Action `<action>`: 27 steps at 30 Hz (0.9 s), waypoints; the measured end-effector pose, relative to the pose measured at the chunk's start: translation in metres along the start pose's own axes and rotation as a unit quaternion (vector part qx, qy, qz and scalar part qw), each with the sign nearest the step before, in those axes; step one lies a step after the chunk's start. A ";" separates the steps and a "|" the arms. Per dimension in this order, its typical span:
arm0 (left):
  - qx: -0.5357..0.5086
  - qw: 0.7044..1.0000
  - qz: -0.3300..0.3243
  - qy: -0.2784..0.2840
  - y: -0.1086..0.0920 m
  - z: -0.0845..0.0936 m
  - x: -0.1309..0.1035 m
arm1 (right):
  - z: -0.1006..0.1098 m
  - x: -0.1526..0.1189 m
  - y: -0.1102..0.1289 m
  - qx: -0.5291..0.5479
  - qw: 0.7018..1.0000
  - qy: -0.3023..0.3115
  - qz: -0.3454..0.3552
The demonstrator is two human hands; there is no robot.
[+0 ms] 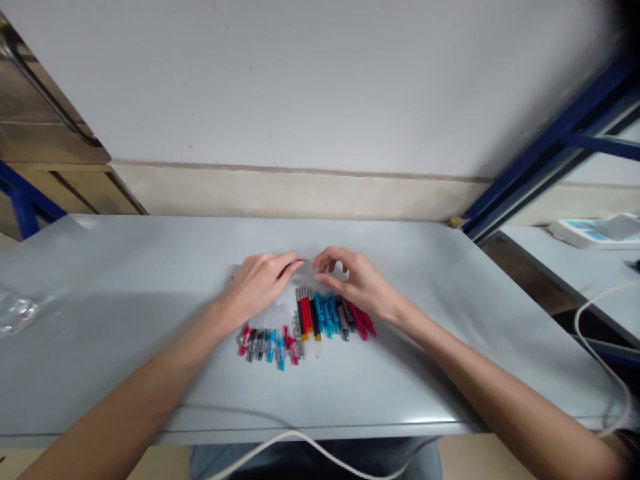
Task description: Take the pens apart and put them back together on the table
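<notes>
My left hand [265,280] is closed in a pinch on a thin dark-tipped pen part [304,260]; most of it is hidden by the fingers. Facing it, a small gap away, my right hand [353,277] has its thumb and curved fingers apart with nothing visible between them. Below the hands lie red and black pen refills [306,317], blue pen barrels [327,315], grey pen barrels [344,321] and pink pen barrels [361,321]. Under my left wrist are clear pen tubes [273,315] and small red, dark and blue pen pieces [271,345].
The parts lie on a grey table [150,267] against a wall [300,87]. Crumpled clear plastic [17,312] sits at the far left. A white cable [295,435] crosses the front edge. Blue frame bars [540,147] rise at the right, beside a white device [595,231].
</notes>
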State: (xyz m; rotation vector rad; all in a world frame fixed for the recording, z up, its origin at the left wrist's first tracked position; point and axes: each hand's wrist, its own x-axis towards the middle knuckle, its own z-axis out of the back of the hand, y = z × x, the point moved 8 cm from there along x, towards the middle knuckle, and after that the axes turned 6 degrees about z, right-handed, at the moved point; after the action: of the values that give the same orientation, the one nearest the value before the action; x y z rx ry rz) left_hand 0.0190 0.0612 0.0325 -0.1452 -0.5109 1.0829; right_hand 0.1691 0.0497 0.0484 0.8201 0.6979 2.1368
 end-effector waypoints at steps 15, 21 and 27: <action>0.031 1.000 -0.003 0.003 0.002 0.001 0.001 | -0.005 -0.034 0.010 -0.126 0.960 0.245 -0.056; 0.032 0.999 -0.005 -0.002 0.005 -0.002 0.000 | 0.014 -0.055 -0.005 -0.122 0.962 0.237 -0.056; 0.026 1.000 0.002 0.016 0.007 -0.005 0.001 | 0.021 -0.061 -0.014 -0.122 0.966 0.223 -0.055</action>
State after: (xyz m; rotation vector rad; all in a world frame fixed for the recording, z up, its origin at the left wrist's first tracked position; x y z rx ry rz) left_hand 0.0161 0.0660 0.0263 -0.1172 -0.4540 1.0959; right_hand 0.2232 0.0147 0.0319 0.1608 0.6643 2.2666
